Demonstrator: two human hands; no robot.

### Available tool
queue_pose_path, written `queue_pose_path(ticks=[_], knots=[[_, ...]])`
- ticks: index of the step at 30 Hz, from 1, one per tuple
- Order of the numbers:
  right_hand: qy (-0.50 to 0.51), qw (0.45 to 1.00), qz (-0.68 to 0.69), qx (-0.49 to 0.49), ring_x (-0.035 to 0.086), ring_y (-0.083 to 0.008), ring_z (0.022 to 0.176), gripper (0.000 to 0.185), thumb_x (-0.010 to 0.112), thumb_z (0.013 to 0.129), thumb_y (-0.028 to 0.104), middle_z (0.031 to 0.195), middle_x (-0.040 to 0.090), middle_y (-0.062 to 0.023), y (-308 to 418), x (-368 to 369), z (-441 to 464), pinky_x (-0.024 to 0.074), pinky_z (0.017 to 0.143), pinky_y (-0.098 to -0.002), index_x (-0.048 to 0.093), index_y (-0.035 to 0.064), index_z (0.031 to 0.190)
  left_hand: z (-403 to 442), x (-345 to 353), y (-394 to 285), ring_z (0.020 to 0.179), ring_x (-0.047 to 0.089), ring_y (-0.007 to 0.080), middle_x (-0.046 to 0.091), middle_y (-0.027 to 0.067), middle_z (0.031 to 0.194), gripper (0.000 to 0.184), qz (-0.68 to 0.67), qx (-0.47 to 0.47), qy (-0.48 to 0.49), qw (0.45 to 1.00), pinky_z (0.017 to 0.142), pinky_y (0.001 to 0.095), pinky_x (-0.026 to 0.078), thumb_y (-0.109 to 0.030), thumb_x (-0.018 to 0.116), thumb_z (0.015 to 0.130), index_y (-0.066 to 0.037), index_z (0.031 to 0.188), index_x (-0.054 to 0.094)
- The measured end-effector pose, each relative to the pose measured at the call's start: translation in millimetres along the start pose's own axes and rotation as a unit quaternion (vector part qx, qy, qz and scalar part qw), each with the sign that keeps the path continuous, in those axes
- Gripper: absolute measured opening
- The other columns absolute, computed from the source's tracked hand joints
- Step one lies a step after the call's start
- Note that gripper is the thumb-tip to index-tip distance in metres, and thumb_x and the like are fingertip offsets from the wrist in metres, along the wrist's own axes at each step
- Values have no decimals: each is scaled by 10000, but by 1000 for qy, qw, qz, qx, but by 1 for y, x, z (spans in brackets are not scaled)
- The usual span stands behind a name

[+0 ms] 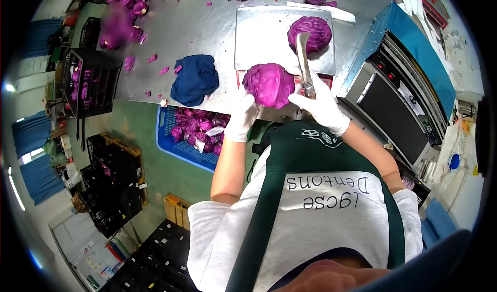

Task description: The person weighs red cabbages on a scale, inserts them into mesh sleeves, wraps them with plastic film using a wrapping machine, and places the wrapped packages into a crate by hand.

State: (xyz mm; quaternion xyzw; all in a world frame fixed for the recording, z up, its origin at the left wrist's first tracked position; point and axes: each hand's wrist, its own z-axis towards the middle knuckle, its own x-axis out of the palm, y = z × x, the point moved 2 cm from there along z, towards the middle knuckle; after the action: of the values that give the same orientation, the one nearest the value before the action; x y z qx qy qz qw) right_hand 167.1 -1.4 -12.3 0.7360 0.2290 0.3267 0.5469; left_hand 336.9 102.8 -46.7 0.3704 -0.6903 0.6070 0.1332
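Observation:
A peeled red cabbage (269, 85) is held up in front of my body, at the near edge of the scale. My left hand (243, 113), in a white glove, is closed round its left side. My right hand (322, 106), also gloved, grips a knife (303, 54) with its blade pointing away from me, while its thumb rests at the cabbage's right side. Behind the blade, a second red cabbage (316, 32) lies on the metal plate of the scale (259, 38).
A dark blue cloth (194, 80) lies on the steel table (171, 7). Below the edge stands a blue crate (164, 137) of cabbage leaves. More cabbages (127, 2) are piled at the far left, near a black crate (96, 80). A blue-sided machine (414, 49) stands on the right.

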Motion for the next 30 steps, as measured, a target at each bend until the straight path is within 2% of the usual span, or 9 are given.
queue_pose_path(ticks=[5, 10, 12, 16, 22, 26, 27, 28, 30], knots=[[89, 993, 82, -11, 391, -195, 1301, 840, 736, 784, 20, 1432, 376, -119, -3, 6, -8, 347, 1078, -335, 248, 2, 1468, -10, 13, -16, 1302, 429, 277, 387, 140, 1435, 1115, 180, 93, 22, 979, 1094, 423, 365, -425, 878, 553, -66, 1435, 298], [80, 991, 106, -7, 403, -204, 1282, 798, 760, 748, 3, 1360, 430, -119, 12, -1, -14, 347, 1088, -346, 332, 23, 1421, -12, 42, -23, 1270, 458, 270, 409, 156, 1416, 971, 235, 137, 30, 962, 1052, 409, 394, -374, 844, 663, -33, 1417, 336], [79, 979, -159, -100, 417, -169, 1241, 761, 783, 725, 21, 1317, 423, -58, 17, -9, -13, 403, 1015, -312, 401, 69, 1381, -16, 44, -7, 1280, 450, 270, 409, 145, 1424, 877, 108, 92, -14, 990, 1068, 425, 386, -519, 718, 778, -42, 1412, 346], [102, 994, -38, -16, 404, -216, 1261, 788, 808, 706, 83, 1302, 402, -96, 25, -15, -23, 350, 1051, -353, 397, 54, 1378, -16, 53, 11, 1283, 445, 281, 414, 134, 1417, 863, 94, 121, -30, 988, 1067, 447, 396, -653, 558, 833, -68, 1424, 327], [58, 962, -188, -192, 470, -254, 1131, 804, 822, 711, 212, 1239, 419, -132, 27, -25, -22, 408, 958, -363, 386, 54, 1368, -10, 62, 20, 1286, 445, 313, 418, 161, 1418, 838, 23, 93, -64, 993, 1067, 485, 393, -692, 423, 874, -72, 1429, 322], [64, 970, -180, -150, 413, -307, 1231, 776, 802, 723, 240, 1250, 436, -163, 32, -19, -13, 335, 1037, -390, 396, 18, 1346, 5, 38, 24, 1285, 436, 340, 443, 177, 1395, 750, -163, 40, -61, 984, 1100, 495, 329, -622, 303, 943, -49, 1426, 339], [42, 967, -201, -154, 491, -253, 1137, 727, 785, 743, 201, 1194, 454, -148, 33, -17, -10, 392, 979, -370, 409, 8, 1334, 10, 43, 15, 1276, 445, 334, 454, 171, 1382, 732, -284, 10, 50, 957, 1101, 495, 326, -612, 303, 947, -49, 1410, 367], [34, 980, -161, -115, 512, -222, 1071, 699, 776, 753, 184, 1183, 452, -135, 28, -15, -5, 413, 944, -353, 416, 6, 1325, 12, 42, 12, 1270, 451, 325, 467, 166, 1371, 705, -148, -14, -150, 977, 1100, 494, 330, -596, 367, 940, -48, 1383, 403], [20, 997, -74, -33, 554, -160, 941, 642, 760, 775, 151, 1162, 449, -109, 8, -9, 6, 454, 875, -321, 431, 4, 1306, 19, 38, 1, 1265, 457, 317, 482, 160, 1356, 678, -137, -43, -196, 970, 1095, 493, 339, -572, 444, 926, -49, 1357, 434]])
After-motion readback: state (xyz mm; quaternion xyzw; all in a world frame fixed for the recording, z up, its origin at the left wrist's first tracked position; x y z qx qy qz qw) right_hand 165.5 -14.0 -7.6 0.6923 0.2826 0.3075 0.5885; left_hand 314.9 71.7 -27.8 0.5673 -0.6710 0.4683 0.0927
